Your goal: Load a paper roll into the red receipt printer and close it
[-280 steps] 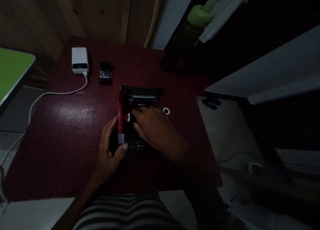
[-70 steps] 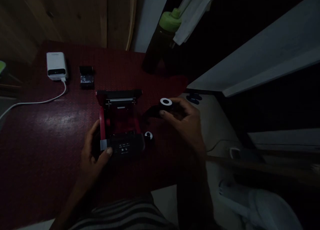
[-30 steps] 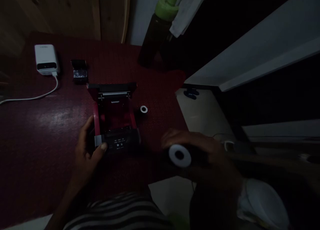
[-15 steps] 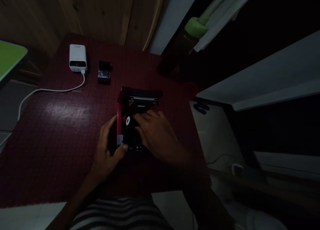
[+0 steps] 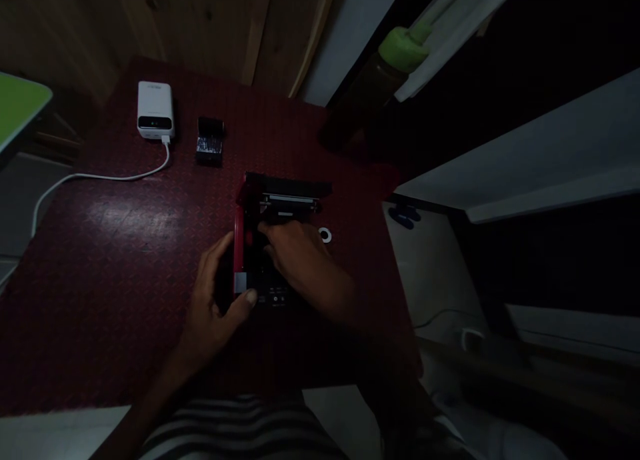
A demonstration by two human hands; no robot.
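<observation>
Left hand: the person's left hand holds the left side of a small receipt printer. Its fingers curl around that side, and the thumb presses on the front corner.

Right hand: the person's right hand reaches into the open top of the printer. Its fingers bend down and sit close together. The hand hides what is under it, so I cannot tell if they pinch anything.

Printer: it sits in the middle of the counter, with the top open. It is black with a red side and a grey patch on the front corner. The front has small buttons and marks, too small to read.

Ring: a small white ring with a dark hole lies on the counter, just right of the printer.

Counter: its top is dark red with a bumpy pattern.

Behind: a white power bank has a white cable plugged in. Its writing is too small to read. Beside it is a small black box with a shiny label I cannot read.

Far side: a bottle with a green cap stands in the dark.
</observation>
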